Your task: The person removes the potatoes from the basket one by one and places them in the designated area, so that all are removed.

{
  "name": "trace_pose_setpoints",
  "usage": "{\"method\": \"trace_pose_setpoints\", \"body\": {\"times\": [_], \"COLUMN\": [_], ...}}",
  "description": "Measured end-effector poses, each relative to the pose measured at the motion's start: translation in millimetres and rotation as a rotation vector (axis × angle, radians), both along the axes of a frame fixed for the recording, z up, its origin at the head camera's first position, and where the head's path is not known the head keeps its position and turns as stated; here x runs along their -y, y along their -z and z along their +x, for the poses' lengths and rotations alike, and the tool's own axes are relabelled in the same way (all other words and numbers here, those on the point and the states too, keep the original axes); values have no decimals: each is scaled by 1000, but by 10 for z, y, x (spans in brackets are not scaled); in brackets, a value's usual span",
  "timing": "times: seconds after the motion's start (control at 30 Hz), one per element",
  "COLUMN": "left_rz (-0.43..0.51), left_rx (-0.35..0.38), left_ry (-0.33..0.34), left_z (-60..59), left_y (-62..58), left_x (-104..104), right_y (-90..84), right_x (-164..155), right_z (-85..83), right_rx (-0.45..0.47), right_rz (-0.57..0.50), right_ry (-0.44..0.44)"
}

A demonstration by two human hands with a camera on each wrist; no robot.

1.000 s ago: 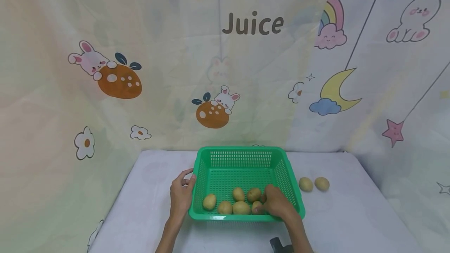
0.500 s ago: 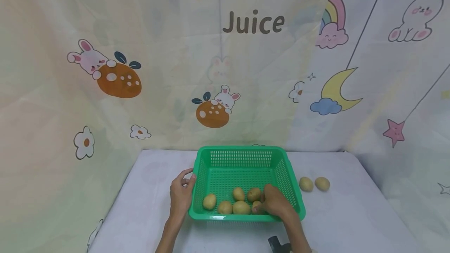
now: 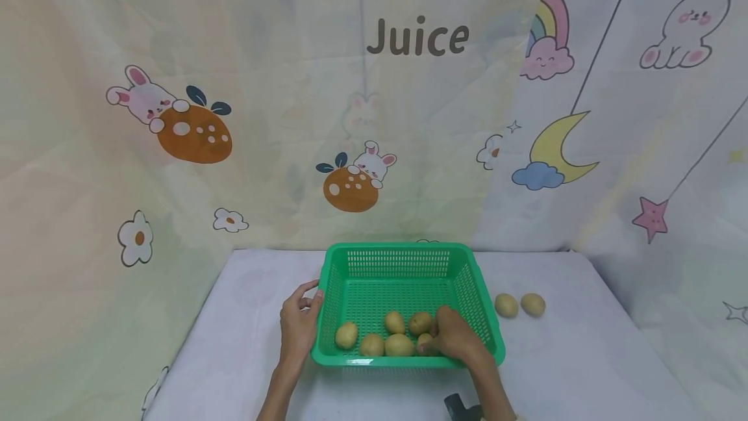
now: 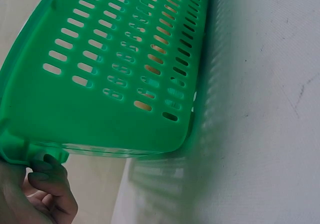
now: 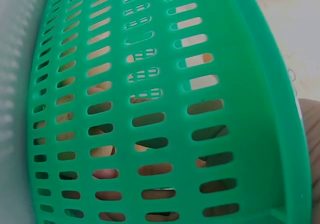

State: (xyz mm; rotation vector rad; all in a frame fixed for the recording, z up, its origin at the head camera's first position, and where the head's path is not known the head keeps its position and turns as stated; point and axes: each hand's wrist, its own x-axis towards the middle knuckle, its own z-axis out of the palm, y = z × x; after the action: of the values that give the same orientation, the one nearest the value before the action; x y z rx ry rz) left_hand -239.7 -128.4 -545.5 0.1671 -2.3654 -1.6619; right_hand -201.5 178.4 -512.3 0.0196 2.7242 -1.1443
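Fingers of the right hand are curled down inside the green basket, closed over a small potato at the basket's near right corner; only part of that potato shows beside the knuckles. Whether the potato is lifted off the basket floor cannot be told. Through the slots in the right wrist view, fingertips and potato skin show behind the basket wall, but the grip itself is not resolved there.

Left hand rests against the left outer wall of the basket, thumb hooked at the rim, fingers loosely bent along the side. In the left wrist view, the fingertips touch the underside of the rim corner.

Four further potatoes lie on the basket floor along its near edge: one at the near left, one just beside it, a larger one at the middle, one behind these, plus another touching the right hand's fingers.

The basket stands at the middle of the white table, close to its near edge. Two loose potatoes lie side by side on the table, to the right of the basket and apart from it. A printed curtain hangs behind the table's far edge.
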Motion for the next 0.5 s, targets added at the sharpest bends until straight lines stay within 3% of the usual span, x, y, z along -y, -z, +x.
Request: {"method": "trace_pose_setpoints", "body": {"times": [0.5], "left_rz": [5], "left_rx": [3], "left_ry": [-2], "left_z": [-15], "left_y": [6], "left_x": [4], "right_y": [-30], "right_x": [-14], "right_z": [34], "right_rx": [-47], "right_rz": [-42], "right_ry": [36]}}
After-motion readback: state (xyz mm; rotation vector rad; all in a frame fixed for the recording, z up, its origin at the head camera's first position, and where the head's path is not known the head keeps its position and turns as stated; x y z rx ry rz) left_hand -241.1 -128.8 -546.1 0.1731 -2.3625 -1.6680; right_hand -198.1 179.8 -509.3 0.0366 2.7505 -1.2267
